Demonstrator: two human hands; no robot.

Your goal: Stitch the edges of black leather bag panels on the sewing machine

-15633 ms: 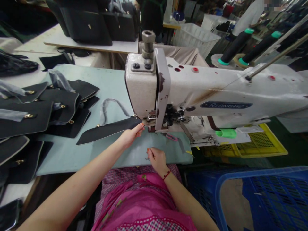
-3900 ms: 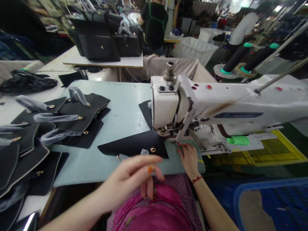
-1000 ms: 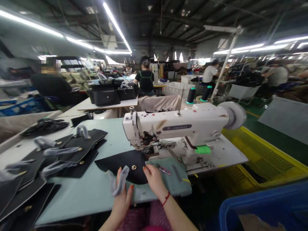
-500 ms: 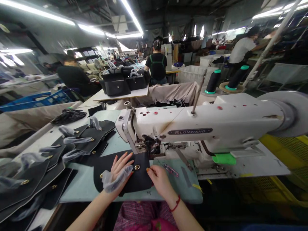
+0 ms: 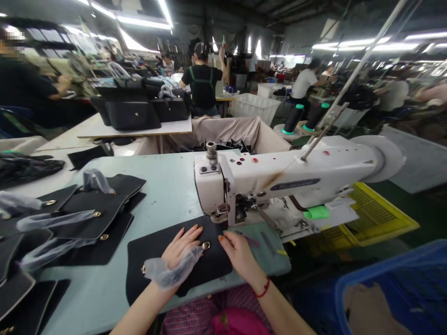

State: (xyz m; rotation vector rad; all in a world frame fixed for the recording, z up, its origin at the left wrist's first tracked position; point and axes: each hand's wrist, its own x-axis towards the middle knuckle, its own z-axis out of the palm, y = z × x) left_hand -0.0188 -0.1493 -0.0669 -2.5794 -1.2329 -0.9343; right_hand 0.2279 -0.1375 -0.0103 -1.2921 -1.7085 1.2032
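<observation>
Left hand [image 5: 181, 249] and right hand [image 5: 239, 255] lie apart, open, flat on black bag flap [image 5: 153, 263]; RLONXIANG sewing machine [image 5: 279, 181] just beyond.

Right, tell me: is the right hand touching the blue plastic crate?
No, the right hand lies on the black flap, well apart from the blue plastic crate.

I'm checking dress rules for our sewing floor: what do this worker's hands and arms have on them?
Both forearms are bare, with no sleeves or gloves on the left hand or the right hand. The nails are painted orange, and a thin red cord bracelet circles the right wrist.
</observation>
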